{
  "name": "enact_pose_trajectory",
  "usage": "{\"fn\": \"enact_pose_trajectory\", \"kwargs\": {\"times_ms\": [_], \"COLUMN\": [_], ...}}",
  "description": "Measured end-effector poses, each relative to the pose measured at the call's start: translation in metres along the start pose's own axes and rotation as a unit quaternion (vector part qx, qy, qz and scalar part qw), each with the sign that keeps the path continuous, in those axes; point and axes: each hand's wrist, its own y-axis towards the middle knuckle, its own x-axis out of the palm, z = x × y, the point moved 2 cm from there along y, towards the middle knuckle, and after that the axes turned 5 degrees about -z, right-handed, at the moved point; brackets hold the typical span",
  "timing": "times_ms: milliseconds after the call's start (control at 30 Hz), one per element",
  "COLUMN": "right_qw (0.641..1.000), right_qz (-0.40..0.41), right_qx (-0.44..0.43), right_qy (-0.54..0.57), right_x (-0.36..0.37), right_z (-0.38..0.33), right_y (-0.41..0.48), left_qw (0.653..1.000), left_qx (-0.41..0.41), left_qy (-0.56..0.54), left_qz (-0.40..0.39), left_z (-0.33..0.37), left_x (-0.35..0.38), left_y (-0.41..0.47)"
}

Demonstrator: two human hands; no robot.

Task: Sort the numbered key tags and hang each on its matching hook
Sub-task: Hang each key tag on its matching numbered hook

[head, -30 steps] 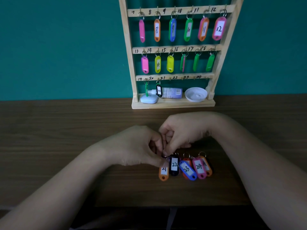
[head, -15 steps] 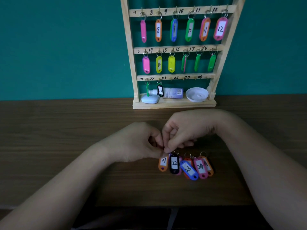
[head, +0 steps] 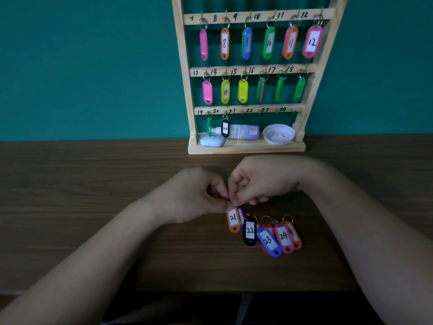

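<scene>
Both hands meet at the top of the orange tag 21 (head: 233,219), which hangs just above the table with a purple tag behind it. My left hand (head: 189,195) and my right hand (head: 257,181) pinch its ring between fingertips; the ring itself is hidden. On the table to the right lie the black tag 22 (head: 250,232), the blue tag 23 (head: 269,241) and the pink tag 24 (head: 283,236), with an orange tag partly under them. The wooden hook rack (head: 248,146) stands against the wall; hooks 21 to 24 on its bottom rail (head: 269,106) are bare.
Tags 7 to 20 hang on the rack's rails. On its base shelf sit a pale blue case (head: 212,141), a lying bottle (head: 243,132) and a white dish (head: 278,134). The brown table (head: 70,184) ends at a near edge below my forearms.
Tag 21 has come up off the table and away from the row of tags. Both hands have risen slightly with it, still pinching at its top.
</scene>
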Motion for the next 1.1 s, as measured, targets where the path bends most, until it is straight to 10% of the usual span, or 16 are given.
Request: {"fn": "enact_pose_trajectory", "kwargs": {"times_ms": [533,1100], "right_qw": [0.953,0.919], "right_qz": [0.239,0.315], "right_qx": [-0.125,-0.153], "right_qy": [0.137,0.181], "right_x": [-0.021,-0.025], "right_z": [0.01,0.015], "right_y": [0.004,0.011], "left_qw": [0.939,0.946], "left_qx": [-0.003,0.022], "left_qy": [-0.319,-0.225], "left_qz": [0.128,0.234], "left_z": [-0.007,0.004], "left_x": [-0.009,-0.023], "left_y": [0.011,0.022]}}
